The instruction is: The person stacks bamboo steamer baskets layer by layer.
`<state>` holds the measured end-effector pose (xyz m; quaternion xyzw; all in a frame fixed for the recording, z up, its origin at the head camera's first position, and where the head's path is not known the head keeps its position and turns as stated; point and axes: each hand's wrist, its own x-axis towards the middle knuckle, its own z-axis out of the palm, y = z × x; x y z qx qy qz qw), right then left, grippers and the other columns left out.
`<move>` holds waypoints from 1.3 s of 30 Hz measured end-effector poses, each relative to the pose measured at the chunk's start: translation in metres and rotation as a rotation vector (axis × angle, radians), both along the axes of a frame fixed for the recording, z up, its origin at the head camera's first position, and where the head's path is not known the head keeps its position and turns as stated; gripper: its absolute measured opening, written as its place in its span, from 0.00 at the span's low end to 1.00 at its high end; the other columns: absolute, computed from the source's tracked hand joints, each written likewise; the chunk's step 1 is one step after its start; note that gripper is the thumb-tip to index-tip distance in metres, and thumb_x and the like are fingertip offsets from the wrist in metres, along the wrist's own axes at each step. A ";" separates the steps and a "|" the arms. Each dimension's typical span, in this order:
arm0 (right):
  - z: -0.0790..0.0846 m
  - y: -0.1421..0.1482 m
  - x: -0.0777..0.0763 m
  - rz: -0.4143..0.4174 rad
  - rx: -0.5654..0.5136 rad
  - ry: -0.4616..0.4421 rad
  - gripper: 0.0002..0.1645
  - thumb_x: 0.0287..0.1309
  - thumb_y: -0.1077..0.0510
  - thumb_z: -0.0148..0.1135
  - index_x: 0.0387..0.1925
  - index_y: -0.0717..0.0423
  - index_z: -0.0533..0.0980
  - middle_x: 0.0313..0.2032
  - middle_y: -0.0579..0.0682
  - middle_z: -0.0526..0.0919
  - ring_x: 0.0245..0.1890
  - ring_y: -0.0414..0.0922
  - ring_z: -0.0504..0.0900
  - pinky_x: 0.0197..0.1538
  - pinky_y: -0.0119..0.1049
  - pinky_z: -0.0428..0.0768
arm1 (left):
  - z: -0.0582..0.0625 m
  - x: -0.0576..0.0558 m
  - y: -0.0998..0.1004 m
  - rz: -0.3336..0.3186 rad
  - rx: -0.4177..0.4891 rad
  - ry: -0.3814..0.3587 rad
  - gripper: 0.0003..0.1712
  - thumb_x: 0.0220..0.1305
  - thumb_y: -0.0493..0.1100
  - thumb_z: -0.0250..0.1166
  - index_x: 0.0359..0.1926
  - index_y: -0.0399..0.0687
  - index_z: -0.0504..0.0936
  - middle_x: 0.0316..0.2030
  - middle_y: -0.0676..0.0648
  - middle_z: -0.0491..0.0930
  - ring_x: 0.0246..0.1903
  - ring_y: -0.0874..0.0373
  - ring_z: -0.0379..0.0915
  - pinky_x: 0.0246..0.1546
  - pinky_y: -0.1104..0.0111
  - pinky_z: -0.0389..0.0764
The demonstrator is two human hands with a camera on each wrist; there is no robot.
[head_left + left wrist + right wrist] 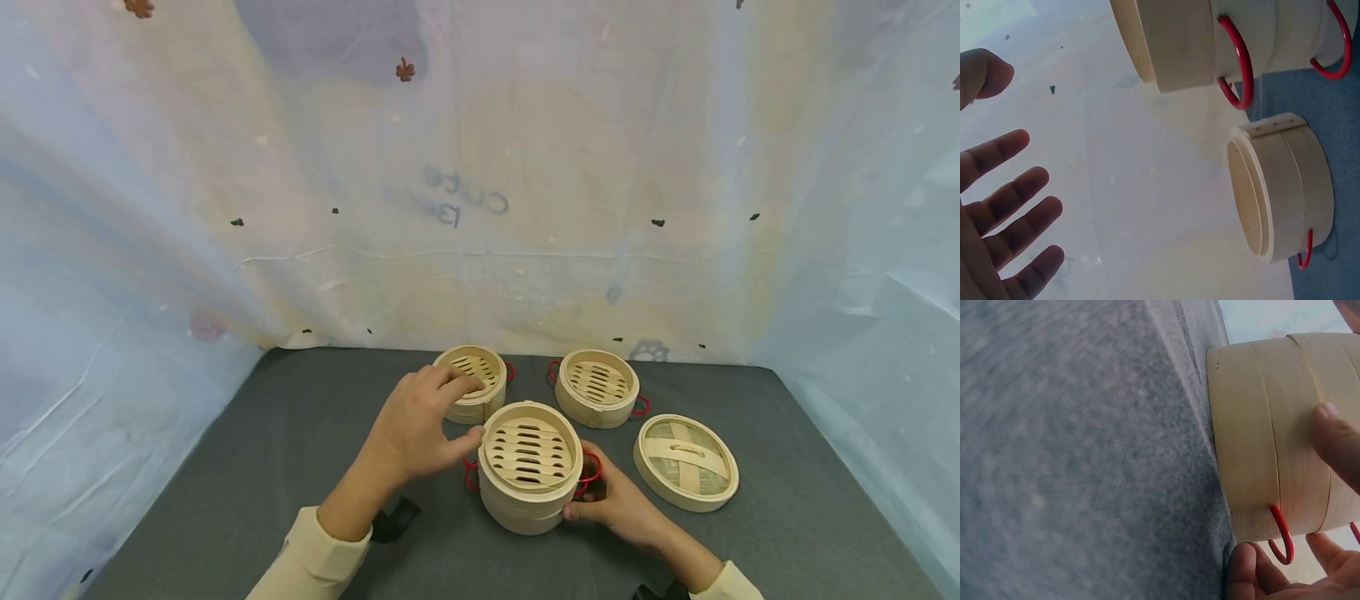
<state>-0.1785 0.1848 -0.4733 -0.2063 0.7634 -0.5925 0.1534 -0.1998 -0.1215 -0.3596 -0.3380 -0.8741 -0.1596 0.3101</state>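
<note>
A stack of round bamboo steamer baskets (525, 508) with red side handles stands at the front centre of the dark tabletop; its slatted top lies uncovered. My right hand (618, 504) grips the stack's right side, thumb on the near wall and fingers around beside the red handle (1282, 537). At the upper left of the stack hovers my left hand (420, 425), its fingers spread and apart from the baskets in the left wrist view. Behind that hand sits a single steamer basket (480, 410), partly hidden by the fingers.
Another steamer basket (596, 412) with red handles stands behind the stack to the right. A round bamboo lid (686, 467) with a crossed band lies at the right. Pale patterned sheeting (525, 167) hangs behind the dark tabletop (247, 500) and along both sides.
</note>
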 end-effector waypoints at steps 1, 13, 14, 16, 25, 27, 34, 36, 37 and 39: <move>0.000 0.000 0.000 -0.001 0.001 0.000 0.56 0.49 0.61 0.72 0.73 0.57 0.48 0.56 0.67 0.70 0.44 0.41 0.78 0.43 0.33 0.79 | 0.000 -0.001 -0.001 0.003 0.001 0.001 0.24 0.46 0.53 0.71 0.47 0.55 0.82 0.40 0.54 0.79 0.34 0.57 0.74 0.35 0.60 0.75; 0.001 0.000 0.000 0.003 0.005 -0.001 0.56 0.50 0.61 0.72 0.73 0.56 0.48 0.56 0.67 0.70 0.45 0.43 0.79 0.43 0.33 0.79 | -0.007 -0.012 -0.008 0.057 0.002 -0.020 0.24 0.47 0.56 0.70 0.47 0.55 0.83 0.42 0.51 0.80 0.37 0.53 0.77 0.37 0.55 0.76; 0.000 0.000 0.000 0.003 0.006 -0.003 0.56 0.50 0.61 0.72 0.73 0.56 0.48 0.56 0.67 0.70 0.46 0.43 0.78 0.43 0.33 0.79 | -0.007 -0.012 -0.008 0.066 0.000 -0.024 0.24 0.48 0.57 0.70 0.47 0.55 0.83 0.42 0.51 0.80 0.37 0.53 0.77 0.38 0.55 0.76; 0.000 0.000 0.000 0.005 0.007 -0.008 0.56 0.50 0.61 0.72 0.73 0.55 0.48 0.56 0.67 0.70 0.46 0.44 0.78 0.44 0.33 0.79 | -0.009 -0.014 -0.008 0.076 -0.002 -0.036 0.24 0.48 0.57 0.69 0.47 0.56 0.82 0.42 0.51 0.80 0.37 0.53 0.77 0.38 0.55 0.77; 0.000 0.000 0.001 -0.004 0.024 -0.013 0.56 0.50 0.60 0.72 0.73 0.54 0.49 0.57 0.66 0.70 0.47 0.45 0.78 0.44 0.33 0.78 | -0.022 -0.026 -0.010 0.116 -0.001 -0.079 0.24 0.48 0.56 0.70 0.48 0.57 0.82 0.42 0.51 0.79 0.37 0.53 0.76 0.38 0.55 0.76; 0.000 0.000 0.001 -0.006 0.029 -0.013 0.56 0.50 0.60 0.72 0.73 0.53 0.49 0.57 0.65 0.70 0.47 0.45 0.78 0.44 0.33 0.78 | -0.025 -0.028 -0.011 0.124 -0.001 -0.095 0.24 0.48 0.56 0.71 0.48 0.57 0.82 0.43 0.51 0.79 0.38 0.52 0.76 0.39 0.54 0.76; 0.001 0.000 0.001 -0.012 0.039 -0.016 0.56 0.50 0.59 0.72 0.73 0.53 0.49 0.56 0.65 0.70 0.48 0.46 0.77 0.45 0.33 0.78 | -0.033 -0.036 -0.013 0.120 -0.013 -0.148 0.24 0.49 0.56 0.71 0.48 0.57 0.82 0.44 0.50 0.79 0.40 0.51 0.75 0.41 0.53 0.76; 0.001 0.000 0.001 -0.016 0.045 -0.017 0.56 0.49 0.59 0.72 0.73 0.53 0.49 0.56 0.65 0.70 0.48 0.46 0.77 0.45 0.33 0.77 | -0.036 -0.039 -0.014 0.111 -0.021 -0.156 0.24 0.49 0.55 0.71 0.48 0.56 0.82 0.44 0.50 0.79 0.40 0.51 0.75 0.41 0.53 0.75; 0.001 0.000 0.001 -0.019 0.049 -0.015 0.56 0.49 0.59 0.73 0.73 0.53 0.49 0.56 0.65 0.70 0.48 0.46 0.77 0.45 0.33 0.77 | -0.038 -0.041 -0.014 0.110 -0.028 -0.157 0.23 0.50 0.55 0.70 0.48 0.56 0.82 0.45 0.51 0.79 0.40 0.52 0.75 0.41 0.53 0.75; 0.001 0.000 0.001 -0.023 0.051 -0.014 0.56 0.49 0.59 0.73 0.73 0.53 0.49 0.56 0.65 0.70 0.48 0.46 0.77 0.45 0.33 0.77 | -0.041 -0.045 -0.015 0.103 -0.033 -0.162 0.23 0.49 0.55 0.71 0.48 0.56 0.82 0.45 0.51 0.79 0.40 0.52 0.75 0.41 0.53 0.75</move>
